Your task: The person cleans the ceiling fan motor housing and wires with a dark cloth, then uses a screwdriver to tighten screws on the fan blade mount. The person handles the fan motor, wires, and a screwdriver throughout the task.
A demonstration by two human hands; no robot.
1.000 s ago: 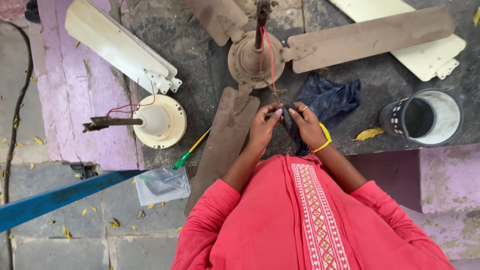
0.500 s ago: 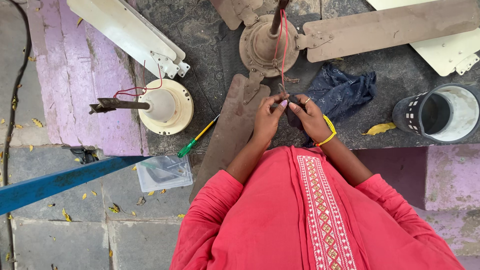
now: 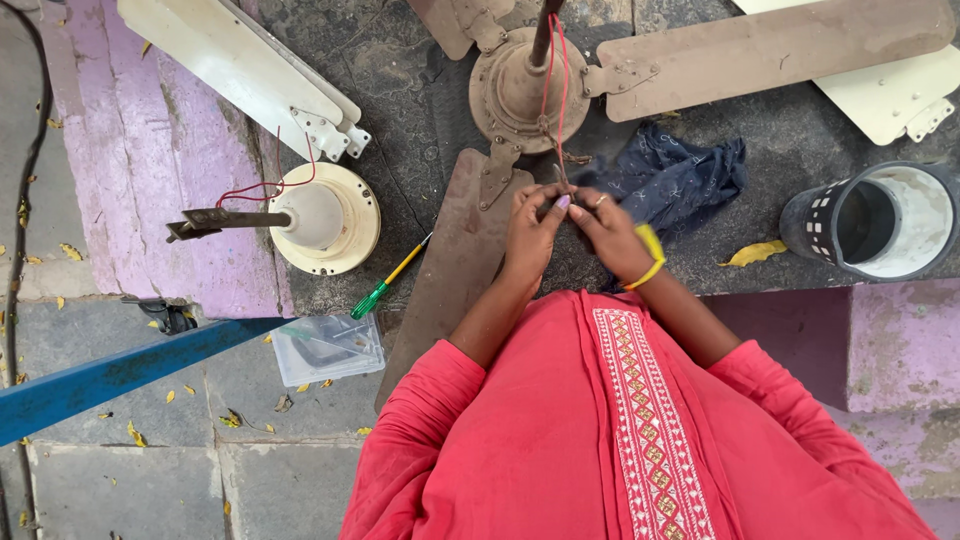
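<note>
Head view looks straight down on a person in a red top, both arms bent inward so the hands meet just past the chest. Left hand [image 3: 533, 228] and right hand [image 3: 603, 232] press together, each grip narrow, fingertips pinched on the thin wires [image 3: 556, 110] between them; a yellow bangle [image 3: 650, 258] circles the right wrist. From the pinch the red wires run up and away to the motor hub [image 3: 518, 88] of a brown ceiling fan, just beyond the hands on the dark table [image 3: 400, 220]. Under the left forearm lies one brown blade [image 3: 450, 270]. A dark blue cloth [image 3: 665, 180] sits just beyond the right hand. Left of the grip lie a green-handled screwdriver [image 3: 385, 280], a clear plastic box [image 3: 328, 348] and a cream fan motor [image 3: 325, 218]. Far right stands a black-and-white cylinder [image 3: 880, 220], with a yellow leaf [image 3: 755, 253] beside it.
</note>
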